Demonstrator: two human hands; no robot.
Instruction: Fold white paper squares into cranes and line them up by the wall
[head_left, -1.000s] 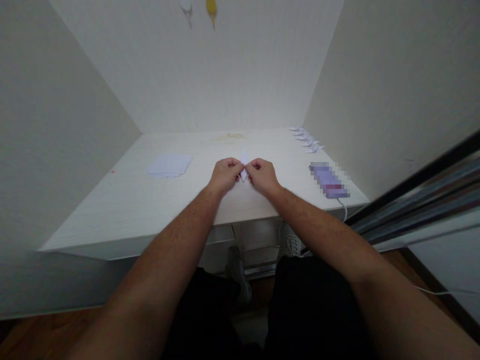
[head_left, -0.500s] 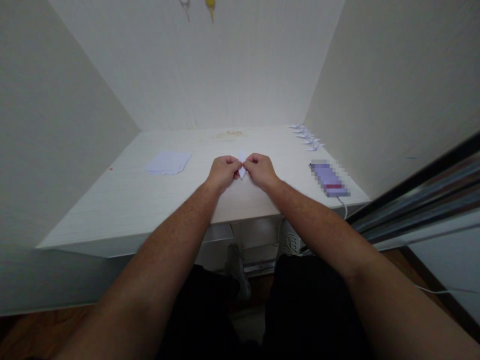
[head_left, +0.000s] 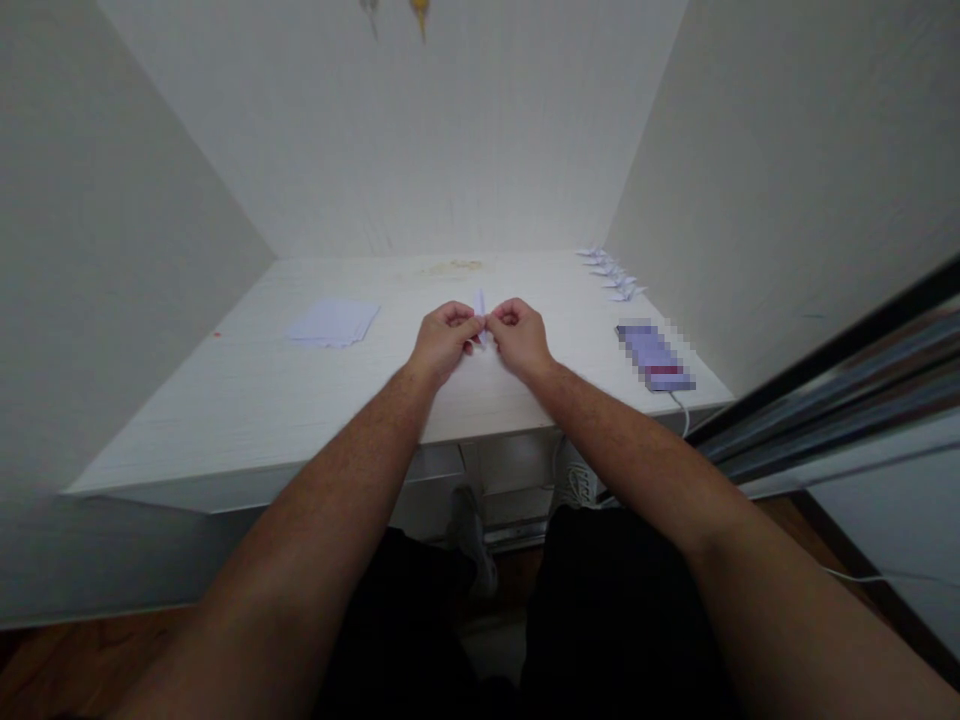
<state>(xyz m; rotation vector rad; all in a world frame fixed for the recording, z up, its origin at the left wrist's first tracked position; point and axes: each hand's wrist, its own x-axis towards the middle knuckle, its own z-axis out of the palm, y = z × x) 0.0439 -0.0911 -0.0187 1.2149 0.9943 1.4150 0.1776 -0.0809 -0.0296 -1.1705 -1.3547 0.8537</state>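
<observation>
A small piece of folded white paper (head_left: 481, 301) stands narrow and upright between my two hands, over the middle of the desk. My left hand (head_left: 448, 338) pinches it from the left with thumb and fingertips. From the right, my right hand (head_left: 519, 335) pinches it too, its fingertips nearly meeting those of the left. The fingers cover the middle of the paper, so its exact folds cannot be made out.
The white desk (head_left: 247, 400) meets walls behind and on both sides. A stack of white paper sheets (head_left: 334, 323) lies left. Several folded paper cranes (head_left: 624, 291) line the back right, with a blurred-out phone (head_left: 654, 357) and its white cable (head_left: 684, 412) nearer.
The folded paper has turned from a wider diamond shape to a thin edge-on strip. Both hands stay pinched on it, a little higher in the picture; the whole view has shifted slightly.
</observation>
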